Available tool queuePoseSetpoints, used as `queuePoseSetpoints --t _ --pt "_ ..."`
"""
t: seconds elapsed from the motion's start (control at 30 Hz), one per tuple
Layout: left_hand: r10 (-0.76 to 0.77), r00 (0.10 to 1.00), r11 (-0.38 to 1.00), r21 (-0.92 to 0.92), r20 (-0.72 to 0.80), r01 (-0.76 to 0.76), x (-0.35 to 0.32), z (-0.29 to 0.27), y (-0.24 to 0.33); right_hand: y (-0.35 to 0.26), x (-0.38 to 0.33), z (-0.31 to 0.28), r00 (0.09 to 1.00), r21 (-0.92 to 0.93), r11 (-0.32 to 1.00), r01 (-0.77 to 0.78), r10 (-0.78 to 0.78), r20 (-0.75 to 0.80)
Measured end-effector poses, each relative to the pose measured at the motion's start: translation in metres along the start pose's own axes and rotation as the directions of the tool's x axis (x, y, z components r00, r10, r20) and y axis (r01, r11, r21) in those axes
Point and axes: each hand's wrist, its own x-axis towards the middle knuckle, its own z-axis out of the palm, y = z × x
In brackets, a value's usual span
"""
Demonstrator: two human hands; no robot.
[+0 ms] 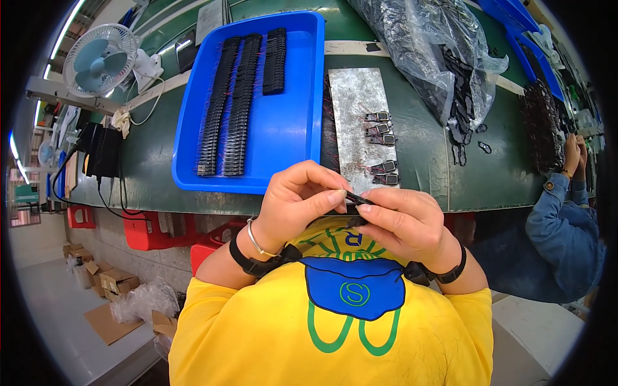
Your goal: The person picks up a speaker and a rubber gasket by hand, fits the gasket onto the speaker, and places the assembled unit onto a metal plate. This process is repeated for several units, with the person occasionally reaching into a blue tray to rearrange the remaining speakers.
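Note:
Between my two hands, in front of my chest at the table's near edge, is a small black part (358, 199). My left hand (297, 196) pinches its left end with thumb and forefinger. The fingers of my right hand (407, 220) close on its right end; much of the part is covered by fingertips. Just beyond my hands lies a grey metal plate (358, 90). On its right side sit several small black framed pieces (381, 139) with thin reddish wires. A blue tray (283, 141) on the left holds long rows of stacked black parts (246, 96).
At the far right, a clear plastic bag (425, 51) spills black frames (461, 122) onto the green table (412, 96). A fan (100, 61) and a black power adapter (103, 151) stand left. Red stools (154, 231) are below. A co-worker's sleeve (560, 219) shows at right.

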Motion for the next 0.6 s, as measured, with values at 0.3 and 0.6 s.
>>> queuePoseSetpoints --t 0.3,0.6 --pt "-0.168 0.984 0.974 -0.146 0.066 0.176 0.006 -0.006 0.011 0.002 0.001 -0.001 1.0 0.055 0.998 -0.015 0.016 -0.023" --pt "-0.243 0.968 0.965 -0.081 0.067 0.248 0.009 -0.007 0.016 0.007 0.0 -0.002 0.998 0.106 0.993 -0.051 0.053 -0.016"
